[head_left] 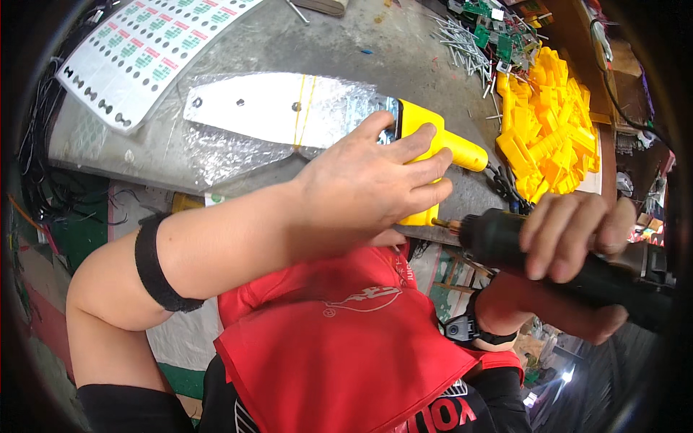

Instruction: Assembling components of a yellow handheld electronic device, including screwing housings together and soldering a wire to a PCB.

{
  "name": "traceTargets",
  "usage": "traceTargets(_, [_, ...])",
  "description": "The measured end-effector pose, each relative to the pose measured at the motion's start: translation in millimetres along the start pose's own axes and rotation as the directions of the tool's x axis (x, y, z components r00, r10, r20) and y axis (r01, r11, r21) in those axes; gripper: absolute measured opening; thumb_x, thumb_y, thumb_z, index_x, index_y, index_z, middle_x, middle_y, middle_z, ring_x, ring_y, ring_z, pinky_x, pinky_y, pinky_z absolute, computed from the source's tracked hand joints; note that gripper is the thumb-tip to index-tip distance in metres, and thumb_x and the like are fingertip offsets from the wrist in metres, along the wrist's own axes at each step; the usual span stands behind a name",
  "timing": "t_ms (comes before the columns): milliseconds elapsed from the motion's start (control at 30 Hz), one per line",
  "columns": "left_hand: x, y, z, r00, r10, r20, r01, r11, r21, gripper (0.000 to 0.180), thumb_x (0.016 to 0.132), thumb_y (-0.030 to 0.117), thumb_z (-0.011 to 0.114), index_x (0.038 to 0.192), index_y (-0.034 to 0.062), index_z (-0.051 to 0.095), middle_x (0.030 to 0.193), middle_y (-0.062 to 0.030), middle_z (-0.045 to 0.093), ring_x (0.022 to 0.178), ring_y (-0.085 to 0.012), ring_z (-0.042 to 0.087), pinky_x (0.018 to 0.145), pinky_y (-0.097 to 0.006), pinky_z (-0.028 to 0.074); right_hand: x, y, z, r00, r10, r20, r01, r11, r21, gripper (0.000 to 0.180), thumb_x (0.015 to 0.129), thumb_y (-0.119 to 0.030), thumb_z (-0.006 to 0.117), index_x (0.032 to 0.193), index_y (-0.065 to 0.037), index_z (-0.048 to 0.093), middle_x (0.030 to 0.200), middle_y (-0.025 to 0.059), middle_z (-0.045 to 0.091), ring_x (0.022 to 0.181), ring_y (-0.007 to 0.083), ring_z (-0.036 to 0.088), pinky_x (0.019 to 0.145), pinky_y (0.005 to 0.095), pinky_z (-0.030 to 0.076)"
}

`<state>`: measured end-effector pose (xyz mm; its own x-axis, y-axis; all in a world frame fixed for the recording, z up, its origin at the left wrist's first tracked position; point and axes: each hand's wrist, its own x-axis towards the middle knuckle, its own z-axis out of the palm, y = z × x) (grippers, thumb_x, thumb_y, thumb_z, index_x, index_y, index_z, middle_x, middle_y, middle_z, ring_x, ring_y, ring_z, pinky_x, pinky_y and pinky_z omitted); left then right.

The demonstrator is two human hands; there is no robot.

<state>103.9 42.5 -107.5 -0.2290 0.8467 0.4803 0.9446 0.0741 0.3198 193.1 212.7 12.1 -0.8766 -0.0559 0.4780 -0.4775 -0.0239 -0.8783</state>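
My left hand (pixel 382 166) is closed over the yellow plastic housing (pixel 419 115) of a tool with a long flat metal plate (pixel 253 108). That plate has a few holes and lies in clear plastic wrap (pixel 216 155) with yellow bands round it. A yellow handle (pixel 465 150) with a black cord sticks out on the right. In my right hand (pixel 570 234) is a dark power screwdriver (pixel 498 238), held level. Its bit points left at the lower edge of the housing; I cannot tell whether it touches a screw. The left fingers hide part of the housing.
A heap of yellow plastic parts (pixel 548 123) lies at the right. Beyond it are green circuit boards (pixel 498 32) and loose metal rods (pixel 462 47). A printed sticker sheet (pixel 148 54) lies at the far left of the grey table (pixel 346 43). Black cables (pixel 40 144) hang past the left edge.
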Motion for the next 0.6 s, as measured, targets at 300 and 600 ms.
traceTargets(300, [8.5,8.9,27.6,0.975,-0.026,-0.220,0.073,0.976,0.206,0.029,0.082,0.031,0.065,0.109,0.0221,0.060,0.130,0.0000,0.056,0.126,-0.0230,0.050,0.090,-0.051,0.043,24.5,22.4,-34.8,0.867,-0.026,0.497,-0.106,0.966,0.235,0.035,0.087,-0.028,0.074,0.104,-0.007,0.050,0.081,0.0088,0.067,0.069,0.0236,0.069,0.058,0.0320,0.057])
traceTargets(600, [6.4,20.2,26.1,0.970,-0.118,-0.211,0.153,0.975,0.162,0.031,0.079,0.037,0.067,0.106,0.0231,0.059,0.135,0.0007,0.054,0.128,-0.0243,0.048,0.086,-0.050,0.042,26.1,-0.4,-42.5,0.952,-0.088,0.293,0.028,0.979,0.203,0.064,0.075,-0.038,0.086,0.114,-0.004,0.048,0.078,0.0042,0.065,0.065,0.0159,0.067,0.056,0.0248,0.053])
